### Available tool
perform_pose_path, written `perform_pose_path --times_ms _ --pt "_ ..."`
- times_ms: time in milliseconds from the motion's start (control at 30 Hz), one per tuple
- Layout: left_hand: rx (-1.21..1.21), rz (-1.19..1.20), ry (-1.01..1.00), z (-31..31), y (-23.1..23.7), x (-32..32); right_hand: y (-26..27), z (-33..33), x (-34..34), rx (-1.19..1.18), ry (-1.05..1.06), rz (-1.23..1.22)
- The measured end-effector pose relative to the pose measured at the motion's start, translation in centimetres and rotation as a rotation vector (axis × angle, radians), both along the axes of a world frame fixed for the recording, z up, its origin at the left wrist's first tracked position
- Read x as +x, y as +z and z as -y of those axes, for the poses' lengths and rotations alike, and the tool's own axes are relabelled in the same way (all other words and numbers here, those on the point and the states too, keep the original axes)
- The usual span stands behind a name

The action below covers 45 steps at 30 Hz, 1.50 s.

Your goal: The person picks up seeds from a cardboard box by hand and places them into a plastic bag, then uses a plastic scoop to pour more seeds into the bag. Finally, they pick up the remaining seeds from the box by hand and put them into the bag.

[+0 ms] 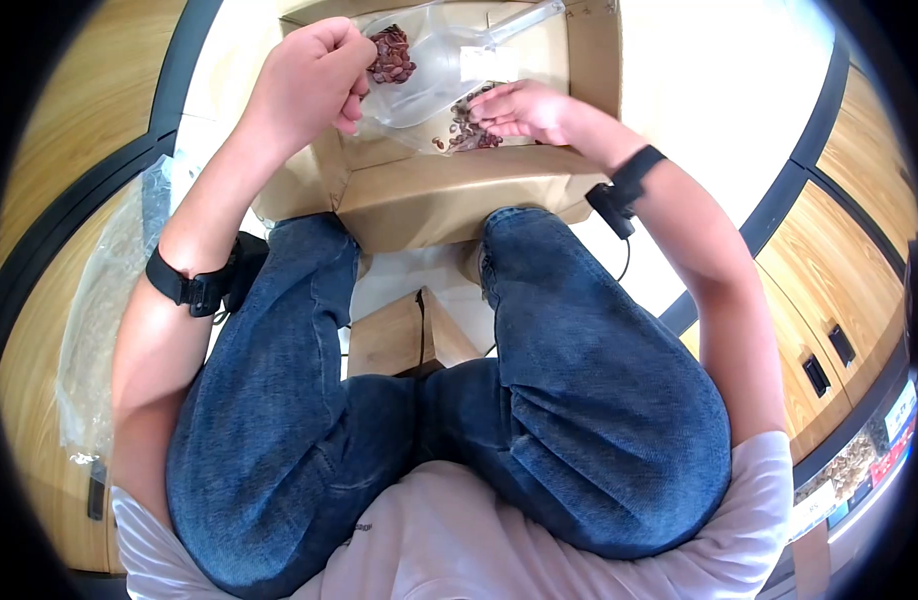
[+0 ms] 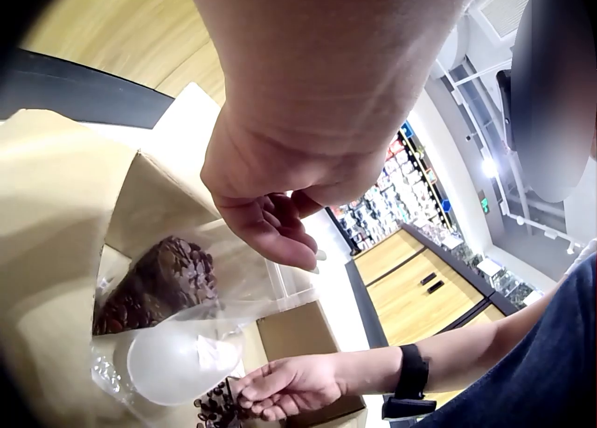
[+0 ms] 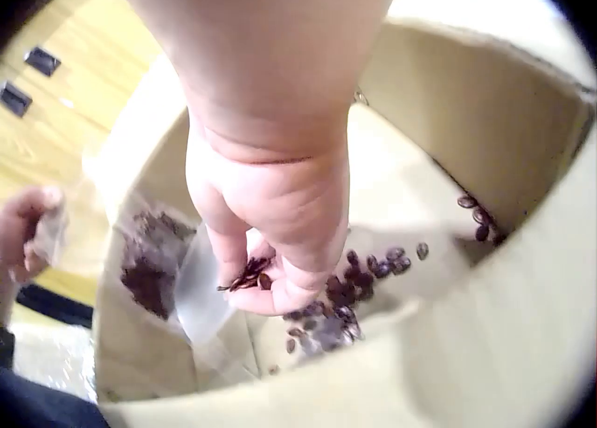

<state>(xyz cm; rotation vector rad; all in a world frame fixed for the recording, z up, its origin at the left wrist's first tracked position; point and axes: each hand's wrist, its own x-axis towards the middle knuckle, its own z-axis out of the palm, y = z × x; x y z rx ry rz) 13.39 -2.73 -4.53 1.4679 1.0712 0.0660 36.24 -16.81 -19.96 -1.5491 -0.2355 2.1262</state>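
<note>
My left hand has its fingers curled and grips the edge of a clear plastic bag. Dark red melon seeds fill part of that bag, which hangs into the cardboard box. My right hand reaches inside the box, its fingers curled around a few melon seeds. Under it, loose seeds lie scattered on the box bottom. Beside the right hand a translucent plastic scoop lies in the box, its handle pointing to the far right.
The box stands in front of my knees, its walls around both seeds and scoop. A small wooden block is on the floor between my legs. Wooden cabinets flank both sides. Crumpled clear plastic lies at the left.
</note>
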Motion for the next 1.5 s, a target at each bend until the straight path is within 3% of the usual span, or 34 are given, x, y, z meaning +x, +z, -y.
perform_pose_path --times_ms 200,300,400,467,533,600,633,700,800,867,933,1000,1033,1067,1133,1167,1267,1400,1467,1500 --pt "-0.023 0.012 0.009 -0.1 -0.1 -0.3 11.0 -2.5 2.7 0.179 -0.021 -0.133" --pt "-0.025 0.008 -0.033 0.1 0.0 0.0 15.2 -4.6 0.9 0.304 -0.024 -0.010" --pt "-0.030 -0.003 -0.023 0.1 0.1 0.3 17.8 -6.3 -1.8 0.454 0.135 0.109" --pt "-0.013 -0.021 -0.033 0.2 0.3 0.4 20.6 -6.5 -3.0 0.688 0.355 0.246" --pt "-0.007 -0.028 -0.029 0.1 0.3 0.5 20.0 -7.2 -2.6 0.645 0.332 0.308" --pt "-0.003 -0.029 -0.020 -0.1 0.2 0.4 22.6 -8.4 0.5 0.446 0.465 -0.326" --pt "-0.004 -0.025 -0.024 -0.2 0.2 0.4 21.5 -7.7 0.2 0.444 0.465 -0.327" --pt "-0.008 -0.018 -0.025 -0.2 0.0 0.2 17.8 -4.9 -1.2 0.600 0.081 0.087" --pt "-0.003 -0.004 -0.022 -0.1 0.0 0.0 14.5 -3.9 2.7 0.621 0.146 0.245" --pt "-0.018 0.012 0.002 -0.2 0.0 -0.2 11.0 -2.4 3.7 0.501 0.357 0.643" --pt "-0.014 0.013 0.001 -0.3 0.0 -0.2 7.2 -0.4 4.1 0.573 0.600 0.953" --pt "-0.013 0.011 0.003 -0.2 0.1 -0.1 3.9 1.1 4.7 0.660 0.895 1.197" --pt "-0.019 0.018 0.004 -0.1 0.2 -0.1 3.1 1.5 4.7 0.583 1.027 1.257" --pt "-0.026 0.023 0.004 -0.1 0.3 -0.2 2.5 1.8 4.2 0.581 1.028 1.253" --pt "-0.031 0.020 0.004 0.0 0.4 -0.1 1.3 2.4 3.4 0.453 1.499 1.466" --pt "-0.036 0.018 0.006 0.1 0.4 0.0 1.5 2.0 2.8 0.404 1.636 1.418" --pt "-0.016 0.008 -0.001 0.0 0.5 0.2 0.8 1.6 2.7 0.383 1.728 1.341" --pt "-0.023 0.020 0.005 0.0 0.3 0.1 1.0 1.7 2.7 0.356 1.720 1.176" --pt "-0.022 0.014 -0.013 0.0 0.2 -0.1 0.3 2.3 2.6 0.263 1.518 1.076" --pt "-0.023 0.015 -0.013 0.0 0.2 0.0 0.1 2.7 2.5 0.262 1.519 1.076"
